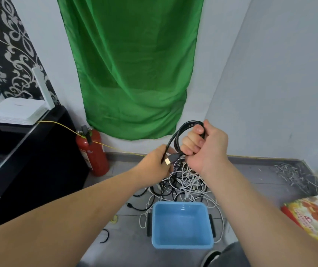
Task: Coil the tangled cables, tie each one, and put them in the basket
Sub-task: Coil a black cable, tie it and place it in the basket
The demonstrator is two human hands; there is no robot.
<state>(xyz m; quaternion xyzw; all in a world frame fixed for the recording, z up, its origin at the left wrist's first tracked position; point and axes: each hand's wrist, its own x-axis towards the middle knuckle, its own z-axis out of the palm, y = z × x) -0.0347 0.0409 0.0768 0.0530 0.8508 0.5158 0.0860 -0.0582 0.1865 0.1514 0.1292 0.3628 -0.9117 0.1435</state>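
The risk, as I see it, is the coil springing apart. The black cable [175, 136] is wound in a few loose loops with no tie on it yet, so if the right hand [205, 149] slackens while a tie is fetched, the loops could drop into the heap of white and black cables [185, 182] on the floor [131, 237] right below and snag there. I cannot tell whether the cable's lower part is quite free of that heap; if it is not, pulling upward may drag other leads along.

The right hand is raised in front of the chest, fist turned up, its fingers [190, 141] curled round the gathered loops and the thumb pressed over the top. The left hand [154, 162] reaches in from the side just beside it, pinching the cable near its plug [170, 160], whose metal tip points down and to the left. Both forearms are stretched forward.

The blue basket [181, 203] stands on the floor nearer than the heap, with nothing in it.
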